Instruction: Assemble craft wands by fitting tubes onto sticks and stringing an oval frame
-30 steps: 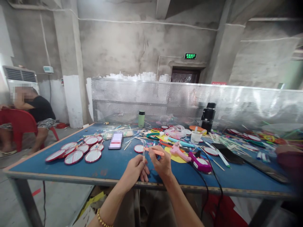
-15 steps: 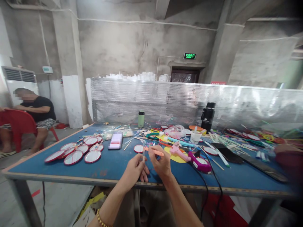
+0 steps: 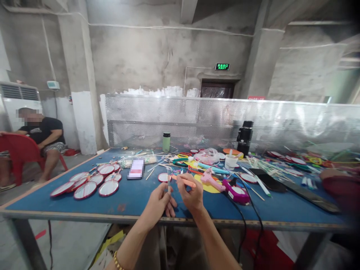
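My left hand (image 3: 158, 202) is closed on a thin, pale flat stick (image 3: 169, 183), held upright between thumb and fingers near the table's front edge. In my right hand (image 3: 192, 193) an orange marker pen (image 3: 186, 182) is gripped like a pencil, its tip pointing left at the stick. Whether the tip touches the stick is too small to tell. Just behind the stick lies a round white disc with a red rim (image 3: 162, 177). To the right of my right hand rests a pink and purple glue gun (image 3: 214, 182) with a black cord.
Several red-rimmed discs (image 3: 108, 188) are piled on the left of the blue table (image 3: 132, 204). A phone (image 3: 135, 168), a green bottle (image 3: 166, 142) and a black flask (image 3: 245, 138) stand or lie farther back. Loose sticks and craft pieces (image 3: 263, 167) crowd the right. A person sits at far left.
The view has shifted slightly to the right. Both hands keep nearly the same hold on stick and marker. The seated person at left has changed posture, with head and arms moved.
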Demonstrator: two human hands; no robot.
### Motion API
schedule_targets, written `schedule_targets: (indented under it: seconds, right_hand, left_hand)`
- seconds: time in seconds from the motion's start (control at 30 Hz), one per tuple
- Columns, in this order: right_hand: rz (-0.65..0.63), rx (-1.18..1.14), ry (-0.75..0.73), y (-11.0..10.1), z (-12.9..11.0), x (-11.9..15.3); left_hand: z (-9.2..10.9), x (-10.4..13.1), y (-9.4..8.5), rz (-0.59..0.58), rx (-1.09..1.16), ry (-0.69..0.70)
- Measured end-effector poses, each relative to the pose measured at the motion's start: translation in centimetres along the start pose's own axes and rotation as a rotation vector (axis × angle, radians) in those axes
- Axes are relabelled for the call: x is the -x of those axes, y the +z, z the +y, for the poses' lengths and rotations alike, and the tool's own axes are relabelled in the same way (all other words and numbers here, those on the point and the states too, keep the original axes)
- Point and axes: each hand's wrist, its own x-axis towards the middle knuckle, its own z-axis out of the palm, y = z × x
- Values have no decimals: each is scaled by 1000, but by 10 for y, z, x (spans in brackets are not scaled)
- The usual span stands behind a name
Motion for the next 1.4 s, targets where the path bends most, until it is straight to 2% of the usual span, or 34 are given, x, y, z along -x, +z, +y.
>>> schedule_targets:
  seconds: [1.4]
  right_hand:
    - [-44, -24, -63, -1, -4, -1]
  left_hand:
    - [3, 0, 1, 1, 11, -19]
